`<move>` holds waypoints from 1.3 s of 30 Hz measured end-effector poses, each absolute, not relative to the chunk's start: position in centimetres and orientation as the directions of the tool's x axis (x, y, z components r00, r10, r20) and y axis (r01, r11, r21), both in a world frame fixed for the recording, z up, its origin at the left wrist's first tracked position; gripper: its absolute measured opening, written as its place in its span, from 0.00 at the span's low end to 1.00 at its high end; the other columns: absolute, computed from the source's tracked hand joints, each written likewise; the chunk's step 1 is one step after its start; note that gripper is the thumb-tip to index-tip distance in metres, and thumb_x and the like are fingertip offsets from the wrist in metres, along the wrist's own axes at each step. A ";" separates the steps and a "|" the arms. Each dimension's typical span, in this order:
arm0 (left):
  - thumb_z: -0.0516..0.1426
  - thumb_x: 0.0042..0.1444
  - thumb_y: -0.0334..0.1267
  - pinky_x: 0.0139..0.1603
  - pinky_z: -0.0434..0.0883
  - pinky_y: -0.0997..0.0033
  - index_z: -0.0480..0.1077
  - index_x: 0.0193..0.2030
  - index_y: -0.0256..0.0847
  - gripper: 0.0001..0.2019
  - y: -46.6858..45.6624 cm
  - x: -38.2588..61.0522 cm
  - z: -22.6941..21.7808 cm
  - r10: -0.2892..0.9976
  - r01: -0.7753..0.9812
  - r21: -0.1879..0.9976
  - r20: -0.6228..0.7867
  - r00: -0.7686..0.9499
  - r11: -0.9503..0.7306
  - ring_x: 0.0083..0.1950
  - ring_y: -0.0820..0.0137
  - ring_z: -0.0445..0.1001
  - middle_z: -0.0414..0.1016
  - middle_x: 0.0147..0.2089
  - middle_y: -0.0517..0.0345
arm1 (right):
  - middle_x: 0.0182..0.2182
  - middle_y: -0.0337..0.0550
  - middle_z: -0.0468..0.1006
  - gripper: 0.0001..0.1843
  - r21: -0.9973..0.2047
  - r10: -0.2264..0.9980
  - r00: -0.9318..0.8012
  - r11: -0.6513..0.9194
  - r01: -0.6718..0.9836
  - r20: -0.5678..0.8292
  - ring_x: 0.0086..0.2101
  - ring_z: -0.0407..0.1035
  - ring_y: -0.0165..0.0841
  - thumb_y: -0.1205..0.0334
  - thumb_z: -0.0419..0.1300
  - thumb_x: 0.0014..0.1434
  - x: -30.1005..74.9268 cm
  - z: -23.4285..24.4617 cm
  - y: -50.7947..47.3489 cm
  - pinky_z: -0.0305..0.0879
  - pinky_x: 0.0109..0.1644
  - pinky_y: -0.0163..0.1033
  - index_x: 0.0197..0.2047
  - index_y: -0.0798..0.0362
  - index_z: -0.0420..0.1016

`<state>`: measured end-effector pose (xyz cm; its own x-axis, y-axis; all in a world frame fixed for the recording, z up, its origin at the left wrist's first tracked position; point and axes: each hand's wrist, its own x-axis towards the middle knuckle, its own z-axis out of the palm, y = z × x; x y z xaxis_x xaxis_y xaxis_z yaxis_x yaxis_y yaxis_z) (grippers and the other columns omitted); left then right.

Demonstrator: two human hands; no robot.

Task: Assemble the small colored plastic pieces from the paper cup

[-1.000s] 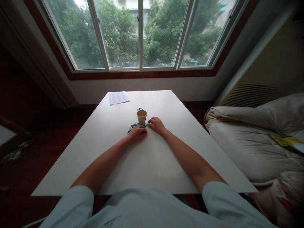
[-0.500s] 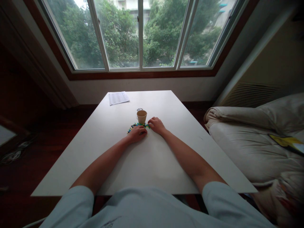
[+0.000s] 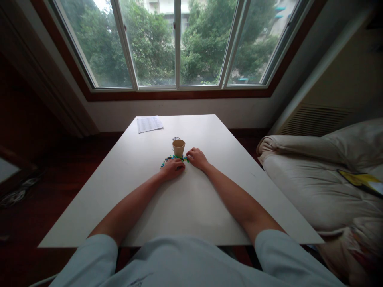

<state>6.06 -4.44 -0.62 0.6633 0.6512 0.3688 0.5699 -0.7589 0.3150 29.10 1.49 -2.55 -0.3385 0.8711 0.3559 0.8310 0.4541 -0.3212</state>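
Main risk: knocking the cup (image 3: 178, 148). My right hand (image 3: 196, 157) sits just beside it, so a careless sideways nudge could tip it; it looks light and narrow at the base. Second: scatter. The beads (image 3: 181, 158) lie loose on the desk (image 3: 185, 211), nothing fencing them in, and my left hand (image 3: 172, 169) covers part of them, so a sweep or a quick lift could send some rolling. Third: the thin dark loop (image 3: 176, 138) behind the cup could snag if the cup got pushed back. Hands: left is palm down, fingers bent over the near side of the beads; right has its fingers curled by their right end. Can't tell if either pinches a bead, too small from here. Beads: tiny, mixed colours, mostly blue and green with some yellow and dark ones, spread in a ragged band in front of the cup and out to its left. Cup: plain tan, upright, mouth up, wider at the rim.
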 end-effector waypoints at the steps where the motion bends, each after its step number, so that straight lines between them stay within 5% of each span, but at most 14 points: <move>1: 0.58 0.65 0.37 0.54 0.70 0.64 0.80 0.43 0.45 0.08 -4.4 6.1 -0.6 0.654 0.577 0.308 0.370 0.660 -0.756 0.50 0.62 0.76 0.80 0.46 0.52 | 0.47 0.46 0.78 0.09 -0.320 0.871 -0.338 0.454 0.832 0.356 0.50 0.68 0.41 0.59 0.64 0.66 29.1 -2.6 1.5 0.62 0.57 0.43 0.47 0.47 0.84; 14: 0.56 0.66 0.38 0.48 0.66 0.60 0.79 0.36 0.44 0.10 -4.0 4.8 0.2 0.846 0.862 0.279 0.460 0.268 -0.424 0.44 0.61 0.71 0.78 0.40 0.51 | 0.47 0.46 0.78 0.10 -0.323 0.849 -0.376 0.498 0.805 0.372 0.49 0.69 0.40 0.56 0.63 0.66 29.1 -2.1 1.0 0.63 0.56 0.43 0.46 0.47 0.84; 29: 0.57 0.65 0.40 0.47 0.66 0.59 0.79 0.38 0.45 0.09 -4.1 4.9 0.0 0.832 0.828 0.280 0.440 0.338 -0.485 0.45 0.60 0.70 0.77 0.41 0.51 | 0.46 0.47 0.79 0.07 -0.314 0.828 -0.427 0.540 0.781 0.364 0.48 0.70 0.39 0.64 0.62 0.65 28.7 -1.3 0.6 0.64 0.55 0.41 0.44 0.49 0.83; 39: 0.56 0.66 0.39 0.49 0.68 0.59 0.80 0.40 0.45 0.09 -4.0 5.2 -0.3 0.785 0.774 0.241 0.407 0.467 -0.585 0.45 0.61 0.72 0.80 0.42 0.52 | 0.49 0.46 0.79 0.10 -0.299 0.768 -0.532 0.634 0.713 0.357 0.49 0.70 0.40 0.57 0.66 0.63 29.5 -0.7 0.3 0.64 0.56 0.42 0.47 0.48 0.83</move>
<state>5.21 -4.02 -0.33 0.4668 0.7850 0.4073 0.7744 -0.5852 0.2405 29.46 0.35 -0.67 -0.5325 0.7677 0.3566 0.7133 0.6338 -0.2992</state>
